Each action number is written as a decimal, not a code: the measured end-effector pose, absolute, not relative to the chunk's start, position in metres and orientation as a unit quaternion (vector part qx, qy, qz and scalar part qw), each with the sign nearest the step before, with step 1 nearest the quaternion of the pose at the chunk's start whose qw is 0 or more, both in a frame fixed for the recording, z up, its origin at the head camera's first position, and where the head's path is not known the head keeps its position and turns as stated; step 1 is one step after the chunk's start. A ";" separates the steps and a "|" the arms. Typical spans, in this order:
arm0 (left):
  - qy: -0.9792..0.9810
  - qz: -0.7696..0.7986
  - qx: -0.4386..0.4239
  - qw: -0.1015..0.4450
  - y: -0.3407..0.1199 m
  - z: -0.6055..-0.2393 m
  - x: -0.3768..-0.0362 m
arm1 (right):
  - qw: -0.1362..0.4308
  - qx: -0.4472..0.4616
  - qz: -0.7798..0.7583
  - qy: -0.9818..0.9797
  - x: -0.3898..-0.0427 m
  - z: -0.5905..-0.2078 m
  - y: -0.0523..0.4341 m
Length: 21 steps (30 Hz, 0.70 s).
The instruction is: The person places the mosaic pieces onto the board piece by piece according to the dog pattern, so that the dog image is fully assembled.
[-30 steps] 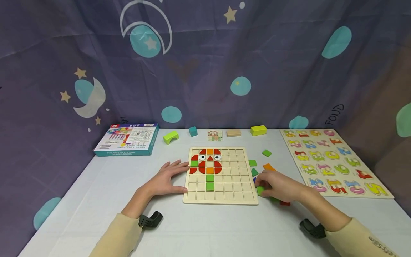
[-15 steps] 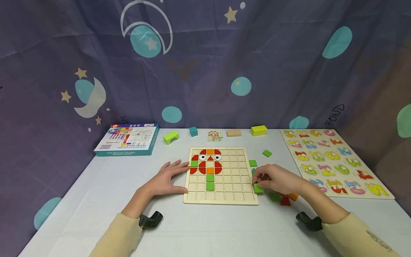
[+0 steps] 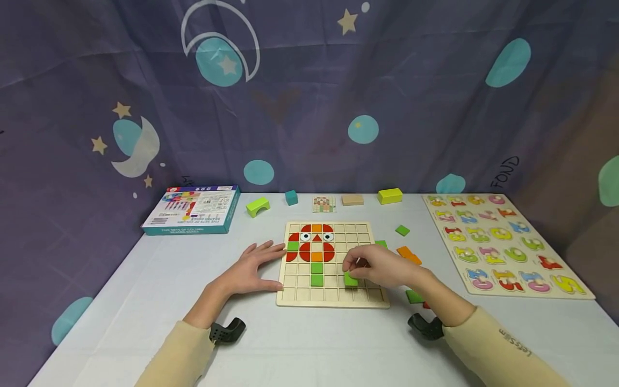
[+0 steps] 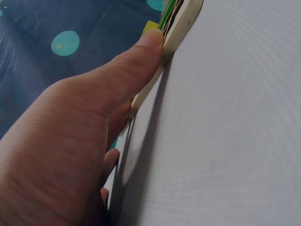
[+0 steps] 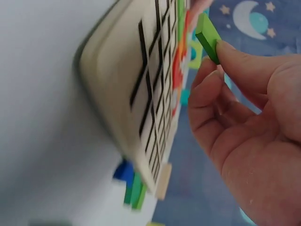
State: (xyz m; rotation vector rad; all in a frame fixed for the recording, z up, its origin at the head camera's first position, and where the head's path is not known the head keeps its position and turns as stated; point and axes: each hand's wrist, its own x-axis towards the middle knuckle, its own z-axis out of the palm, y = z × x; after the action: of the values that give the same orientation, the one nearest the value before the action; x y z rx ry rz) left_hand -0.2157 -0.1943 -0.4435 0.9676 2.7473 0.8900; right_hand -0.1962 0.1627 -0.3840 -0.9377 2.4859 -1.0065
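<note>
Green tile [image 3: 350,281] sits pinched between thumb and fingers of the right hand [image 3: 381,264], over the wooden grid board [image 3: 298,294]; the left hand [image 3: 247,273], fingers extended, touches the board's left edge; 1 yellow block [image 3: 389,196] lies beyond.

The held tile [image 5: 207,38] is green, the gridded board [image 3: 331,295] cream.

The left hand [image 3: 249,271] has its fingers spread wide and its thumb sticking out toward the right hand [image 3: 382,267]. The right hand makes a pinch with its thumb and fingers, and the fingers bend. The left arm [image 3: 207,306] and right arm [image 3: 450,306] both reach forward and lean in, with tan sleeves [image 3: 176,352] ending before the wrists.
</note>
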 end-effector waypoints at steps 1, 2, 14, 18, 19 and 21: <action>0.901 0.293 0.317 0.048 -0.194 -0.443 -0.216 | 0.150 -0.329 -0.349 0.864 -0.196 -0.385 0.158; 0.901 0.293 0.317 0.049 -0.194 -0.443 -0.216 | 0.150 -0.330 -0.348 0.864 -0.196 -0.386 0.153; 0.902 0.291 0.315 0.048 -0.193 -0.444 -0.217 | 0.145 -0.352 -0.325 0.866 -0.193 -0.395 0.106; 0.903 0.293 0.312 0.049 -0.194 -0.443 -0.216 | 0.129 -0.367 -0.313 0.866 -0.192 -0.397 0.099; 0.903 0.293 0.312 0.049 -0.194 -0.443 -0.216 | 0.126 -0.368 -0.310 0.868 -0.192 -0.397 0.097; 0.903 0.294 0.311 0.049 -0.194 -0.443 -0.216 | 0.126 -0.364 -0.306 0.871 -0.191 -0.398 0.094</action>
State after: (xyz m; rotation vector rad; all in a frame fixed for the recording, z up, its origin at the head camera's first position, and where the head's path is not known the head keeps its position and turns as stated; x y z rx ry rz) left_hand -0.2160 -0.1944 -0.4434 0.9472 2.7504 0.8945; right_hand -0.1910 0.0941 -0.3977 -1.0591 2.5363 -0.8925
